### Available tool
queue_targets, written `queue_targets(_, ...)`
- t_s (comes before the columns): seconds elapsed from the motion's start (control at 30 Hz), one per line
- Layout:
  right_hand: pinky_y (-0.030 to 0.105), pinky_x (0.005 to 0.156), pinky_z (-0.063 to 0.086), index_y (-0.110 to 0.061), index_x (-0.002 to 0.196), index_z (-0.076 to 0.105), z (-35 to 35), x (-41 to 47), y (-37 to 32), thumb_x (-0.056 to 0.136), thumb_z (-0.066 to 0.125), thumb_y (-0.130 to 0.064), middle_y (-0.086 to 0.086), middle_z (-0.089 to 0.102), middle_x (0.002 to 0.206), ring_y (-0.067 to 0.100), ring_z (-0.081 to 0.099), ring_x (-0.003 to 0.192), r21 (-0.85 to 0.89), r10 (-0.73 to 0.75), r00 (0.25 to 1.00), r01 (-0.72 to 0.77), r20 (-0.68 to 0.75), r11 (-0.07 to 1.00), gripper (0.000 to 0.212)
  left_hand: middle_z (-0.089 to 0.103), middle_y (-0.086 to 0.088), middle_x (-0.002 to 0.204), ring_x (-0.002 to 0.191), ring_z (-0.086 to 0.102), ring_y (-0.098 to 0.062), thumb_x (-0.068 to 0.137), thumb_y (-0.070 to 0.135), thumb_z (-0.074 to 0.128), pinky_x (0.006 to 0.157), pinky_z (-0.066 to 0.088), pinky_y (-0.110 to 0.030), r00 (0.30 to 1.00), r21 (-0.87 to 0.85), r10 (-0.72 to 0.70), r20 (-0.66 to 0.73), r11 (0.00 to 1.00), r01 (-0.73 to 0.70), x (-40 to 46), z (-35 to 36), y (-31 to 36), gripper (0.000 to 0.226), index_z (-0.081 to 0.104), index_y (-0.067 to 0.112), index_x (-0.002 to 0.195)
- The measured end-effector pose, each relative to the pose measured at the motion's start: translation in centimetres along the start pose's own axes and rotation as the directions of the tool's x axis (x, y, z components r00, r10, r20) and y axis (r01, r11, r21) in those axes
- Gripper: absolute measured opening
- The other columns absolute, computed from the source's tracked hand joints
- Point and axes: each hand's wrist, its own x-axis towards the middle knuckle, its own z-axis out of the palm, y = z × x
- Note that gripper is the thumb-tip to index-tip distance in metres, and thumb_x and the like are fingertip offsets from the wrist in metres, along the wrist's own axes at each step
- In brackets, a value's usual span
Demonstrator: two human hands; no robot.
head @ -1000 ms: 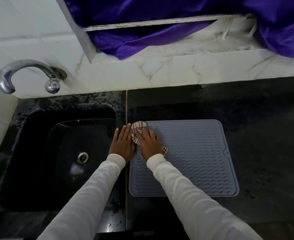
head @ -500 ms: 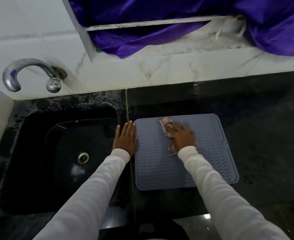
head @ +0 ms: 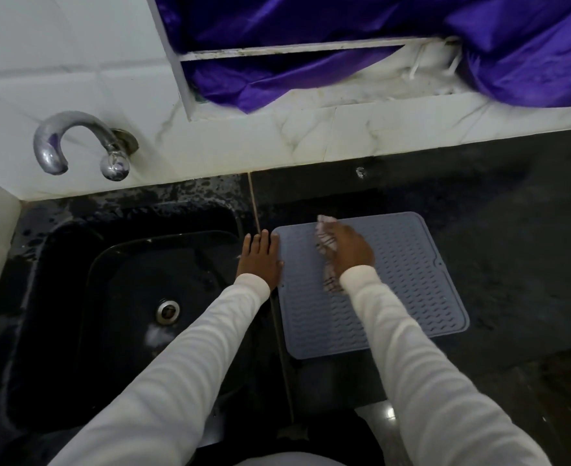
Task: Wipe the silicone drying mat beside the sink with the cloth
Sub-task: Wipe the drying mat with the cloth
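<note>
I see my right hand (head: 350,252) on the cloth (head: 328,257), fingers curled over it, pressing it onto the upper middle of the mat (head: 395,297). My left hand (head: 260,260) lies flat with straight fingers just left of it, touching the mat's left edge beside the sink (head: 126,297). Bare mat stretches right of and below my right hand; dark table (head: 513,247) lies beyond. I count one mat, one cloth, one tap (head: 75,142).
</note>
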Motion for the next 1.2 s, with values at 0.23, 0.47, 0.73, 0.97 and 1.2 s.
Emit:
queue_targets(0.23,0.046,0.109,0.034,-0.022,0.136,0.052,6.4,-3.7,-6.0,0.097,0.040,-0.043,0.012,0.037,0.150,0.032,0.034,0.135,-0.038,-0.213,0.974,0.217,0.077,0.976,0.046,-0.005,-0.007,0.163,0.150,0.004,-0.027,0.102,0.036,0.025,0.120,-0.002,-0.050,1.000,0.019,-0.011,0.020,1.000,0.011,-0.2,0.7,-0.8,0.064,-0.005,0.016,0.155)
queue_targets(0.47,0.055,0.104,0.039,-0.026,0.149,0.026,6.7,-3.0,-5.6,0.097,0.051,-0.024,0.011,0.015,0.156,0.039,0.024,0.140,-0.152,-0.139,0.971,0.170,0.195,0.974,0.058,-0.015,0.001,0.162,0.149,0.002,-0.029,0.102,0.039,0.027,0.118,0.001,-0.057,0.999,-0.005,-0.007,0.050,1.000,0.007,0.0,0.8,-0.5,0.066,-0.008,0.020,0.155)
queue_targets(0.73,0.048,0.102,0.043,-0.025,0.149,0.027,4.5,0.4,0.2,0.097,0.041,-0.030,0.013,0.011,0.159,0.036,0.047,0.125,-0.148,-0.091,0.974,0.123,0.206,0.981,0.054,-0.013,0.003,0.162,0.150,0.000,-0.027,0.103,0.042,0.020,0.118,0.000,-0.057,0.998,-0.043,-0.029,0.059,0.999,0.031,-0.2,0.7,-0.2,0.062,-0.006,0.021,0.155)
queue_targets(0.97,0.039,0.106,0.037,-0.027,0.147,0.035,-0.2,2.0,6.5,0.098,0.047,-0.037,0.012,0.030,0.154,0.034,0.047,0.126,-0.229,-0.166,0.977,0.194,0.137,0.954,0.052,-0.012,0.005,0.163,0.150,-0.001,-0.025,0.103,0.043,0.020,0.119,-0.001,-0.055,0.998,-0.070,-0.039,0.056,0.997,0.042,-0.1,0.7,0.0,0.062,-0.006,0.021,0.155)
queue_targets(1.2,0.047,0.088,0.051,-0.033,0.131,0.050,-6.6,4.8,17.2,0.095,0.041,-0.043,0.015,0.051,0.132,0.043,0.060,0.101,-0.350,0.090,0.994,-0.065,0.056,0.935,0.039,-0.012,0.005,0.162,0.150,-0.003,-0.025,0.103,0.041,0.022,0.119,-0.002,-0.053,0.998,-0.111,-0.057,0.039,0.992,0.061,-0.1,1.2,0.1,0.062,-0.007,0.021,0.155)
